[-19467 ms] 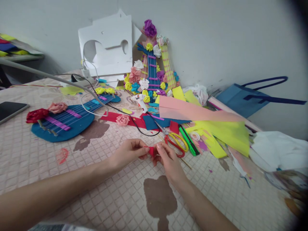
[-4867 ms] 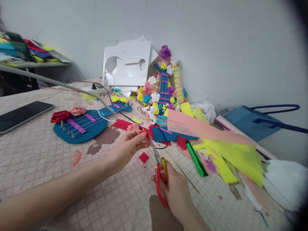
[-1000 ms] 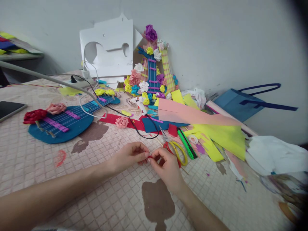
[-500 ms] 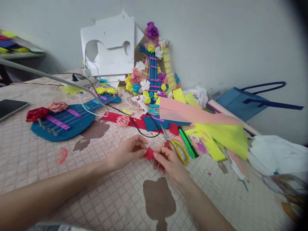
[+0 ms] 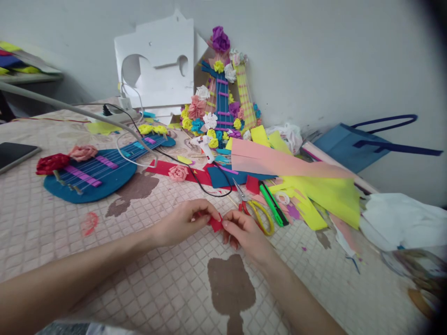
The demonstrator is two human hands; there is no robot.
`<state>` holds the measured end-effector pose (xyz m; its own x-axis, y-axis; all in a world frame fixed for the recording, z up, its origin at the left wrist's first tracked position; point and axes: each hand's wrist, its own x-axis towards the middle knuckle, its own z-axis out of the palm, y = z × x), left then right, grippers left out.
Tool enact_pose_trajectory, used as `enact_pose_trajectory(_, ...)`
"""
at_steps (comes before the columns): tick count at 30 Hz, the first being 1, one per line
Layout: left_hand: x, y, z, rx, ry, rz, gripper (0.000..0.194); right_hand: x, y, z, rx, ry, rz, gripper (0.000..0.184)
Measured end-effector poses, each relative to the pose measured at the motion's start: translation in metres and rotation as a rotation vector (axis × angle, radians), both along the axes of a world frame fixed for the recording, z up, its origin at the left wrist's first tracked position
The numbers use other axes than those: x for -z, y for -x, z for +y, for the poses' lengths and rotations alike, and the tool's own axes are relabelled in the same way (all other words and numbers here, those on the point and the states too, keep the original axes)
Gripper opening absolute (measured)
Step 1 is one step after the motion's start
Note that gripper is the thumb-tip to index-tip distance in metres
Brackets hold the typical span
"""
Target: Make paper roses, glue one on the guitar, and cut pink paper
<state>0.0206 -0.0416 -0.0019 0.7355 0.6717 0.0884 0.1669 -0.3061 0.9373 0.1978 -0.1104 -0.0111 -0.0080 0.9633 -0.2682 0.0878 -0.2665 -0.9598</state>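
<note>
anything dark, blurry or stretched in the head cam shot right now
Head view: soft, fairly even light; black shading down the right edge; crumpled white material there looks soft and smeared; green plastic cutter reads sharper; small red piece between the fingertips too small to show fine folds.

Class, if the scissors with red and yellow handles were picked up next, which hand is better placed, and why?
Probably the right hand: the metal scissors with red and yellow handles lie just beyond it, handles nearest. The left hand is farther away. Both pinch a small red paper-like piece.
</note>
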Motion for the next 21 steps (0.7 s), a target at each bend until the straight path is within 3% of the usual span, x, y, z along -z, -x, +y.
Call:
enact_pose_trajectory(3,0.003,0.002,0.000,-0.013,-0.052,0.024,0.030,0.000,0.001,0.000,0.015,0.022,0.067,0.020)
enact_pose_trajectory(6,0.006,0.001,0.001,-0.017,-0.051,0.019,0.023,0.001,0.001,0.000,0.011,0.021,0.093,0.020)
enact_pose_trajectory(9,0.007,-0.001,0.002,-0.019,0.012,-0.016,0.009,0.001,0.001,-0.001,-0.005,0.016,0.119,0.019)
enact_pose_trajectory(16,0.008,-0.003,0.003,0.031,0.231,-0.110,0.017,0.001,0.002,-0.001,-0.005,0.019,0.155,0.023)
enact_pose_trajectory(21,0.011,-0.003,0.001,0.057,0.295,-0.117,0.020,0.001,0.004,0.001,0.027,0.017,0.128,0.019)
